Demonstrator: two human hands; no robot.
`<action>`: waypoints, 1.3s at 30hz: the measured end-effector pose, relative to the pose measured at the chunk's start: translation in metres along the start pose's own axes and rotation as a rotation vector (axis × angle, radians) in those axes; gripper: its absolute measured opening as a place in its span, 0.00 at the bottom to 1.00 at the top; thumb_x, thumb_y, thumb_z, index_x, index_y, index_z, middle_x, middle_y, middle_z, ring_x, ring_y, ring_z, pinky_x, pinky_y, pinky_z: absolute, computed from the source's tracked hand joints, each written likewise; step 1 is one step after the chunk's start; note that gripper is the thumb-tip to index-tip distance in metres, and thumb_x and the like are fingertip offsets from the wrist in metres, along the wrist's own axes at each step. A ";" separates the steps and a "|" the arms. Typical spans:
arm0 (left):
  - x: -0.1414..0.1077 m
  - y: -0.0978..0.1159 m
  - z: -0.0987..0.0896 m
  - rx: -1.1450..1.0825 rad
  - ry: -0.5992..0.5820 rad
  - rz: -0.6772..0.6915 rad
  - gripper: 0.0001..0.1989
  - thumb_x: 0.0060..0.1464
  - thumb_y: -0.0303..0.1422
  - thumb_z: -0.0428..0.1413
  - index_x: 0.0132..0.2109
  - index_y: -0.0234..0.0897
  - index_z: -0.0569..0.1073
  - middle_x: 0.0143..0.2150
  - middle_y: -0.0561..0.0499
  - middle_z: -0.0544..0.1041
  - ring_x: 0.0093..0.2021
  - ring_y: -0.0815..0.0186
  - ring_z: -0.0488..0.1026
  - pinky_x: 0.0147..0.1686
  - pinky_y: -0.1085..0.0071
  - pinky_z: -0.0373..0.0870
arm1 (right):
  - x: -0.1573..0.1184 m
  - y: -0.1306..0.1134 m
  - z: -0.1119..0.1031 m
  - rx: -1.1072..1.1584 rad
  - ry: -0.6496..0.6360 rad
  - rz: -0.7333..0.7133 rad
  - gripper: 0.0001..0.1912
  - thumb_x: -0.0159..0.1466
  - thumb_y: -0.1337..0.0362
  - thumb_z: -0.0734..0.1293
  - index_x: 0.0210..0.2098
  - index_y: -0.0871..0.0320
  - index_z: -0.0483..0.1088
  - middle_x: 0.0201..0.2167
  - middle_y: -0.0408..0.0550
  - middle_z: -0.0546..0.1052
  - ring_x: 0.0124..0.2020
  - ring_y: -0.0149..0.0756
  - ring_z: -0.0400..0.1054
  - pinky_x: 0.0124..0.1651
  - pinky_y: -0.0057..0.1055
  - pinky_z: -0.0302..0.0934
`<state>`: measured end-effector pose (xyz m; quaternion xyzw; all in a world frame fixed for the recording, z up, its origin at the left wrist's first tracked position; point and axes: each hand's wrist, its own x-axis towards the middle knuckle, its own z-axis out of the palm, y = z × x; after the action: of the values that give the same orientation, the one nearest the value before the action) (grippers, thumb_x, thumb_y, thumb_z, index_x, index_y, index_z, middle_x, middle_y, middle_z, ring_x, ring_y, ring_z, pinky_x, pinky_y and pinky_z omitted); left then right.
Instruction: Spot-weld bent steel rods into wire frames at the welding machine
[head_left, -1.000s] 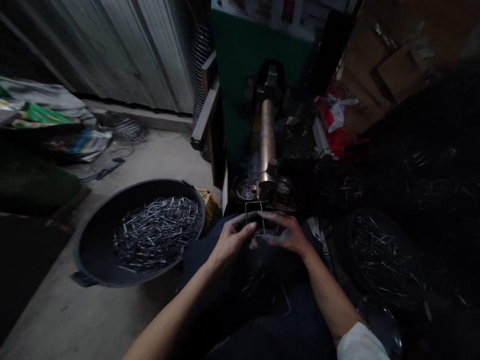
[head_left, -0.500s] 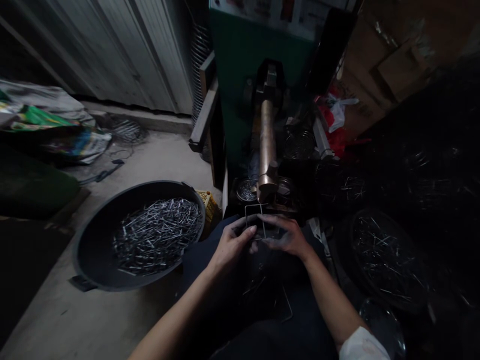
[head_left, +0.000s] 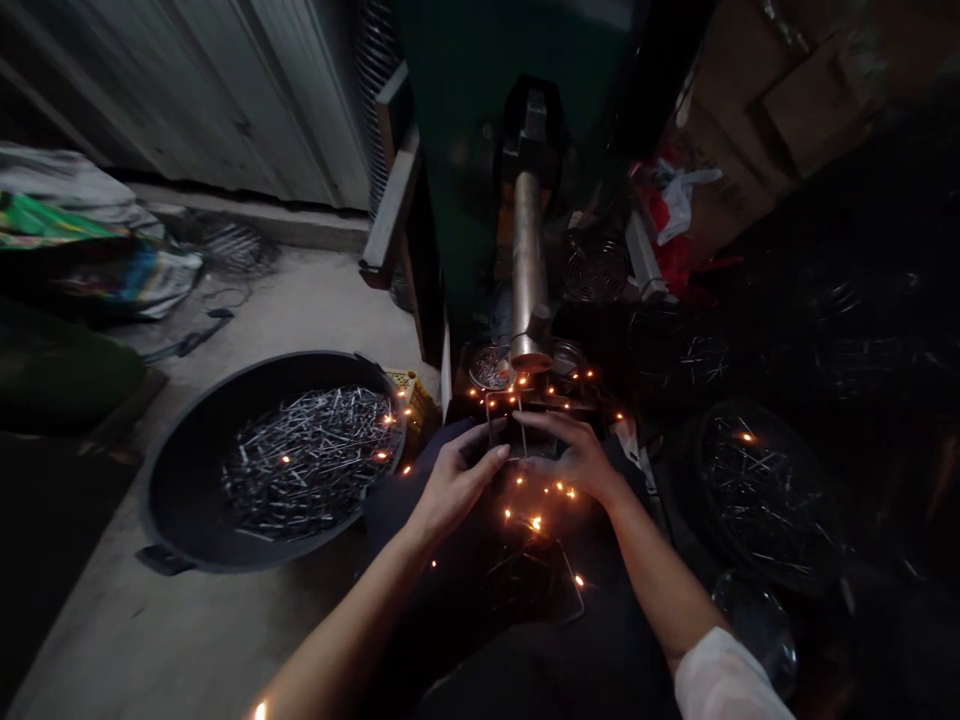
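Between my hands a thin bent wire frame (head_left: 524,432) stands under the end of a spot welder's thick metal arm (head_left: 529,270). My left hand (head_left: 456,485) pinches the frame's left side with thumb and fingers. From the right, my right hand (head_left: 576,458) grips the other side, index finger stretched along the upper part of the wire. Bright orange sparks (head_left: 535,523) scatter around the frame, over my lap and the pan. Exactly where the wires meet under the welder tip is too dark to make out. Loose bent wires (head_left: 574,585) lie on my lap.
A wide black pan (head_left: 187,545) full of short wire pieces (head_left: 315,460) sits at left by a yellow crate (head_left: 417,400). To the right, a dark basin (head_left: 765,500) holds more wire pieces. The green machine body (head_left: 450,150) rises ahead, beside a grey bar (head_left: 394,205).
Sparks have burst out from under the welder tip and spread across the scene. Both hands keep the wire frame in nearly the same place; the view has shifted slightly.
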<state>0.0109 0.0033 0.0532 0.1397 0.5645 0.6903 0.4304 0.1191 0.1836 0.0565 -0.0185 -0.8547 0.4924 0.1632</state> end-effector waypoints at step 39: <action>0.050 0.028 0.001 -0.174 0.103 0.114 0.30 0.49 0.37 0.66 0.58 0.29 0.72 0.23 0.56 0.73 0.17 0.75 0.63 0.17 0.79 0.60 | 0.028 0.022 -0.006 0.143 0.226 0.295 0.14 0.64 0.53 0.69 0.31 0.58 0.74 0.27 0.43 0.76 0.31 0.32 0.69 0.38 0.29 0.62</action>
<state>-0.0301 0.0419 0.0642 0.0978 0.5149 0.7664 0.3715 0.0919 0.2057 0.0476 -0.1872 -0.7818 0.5653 0.1850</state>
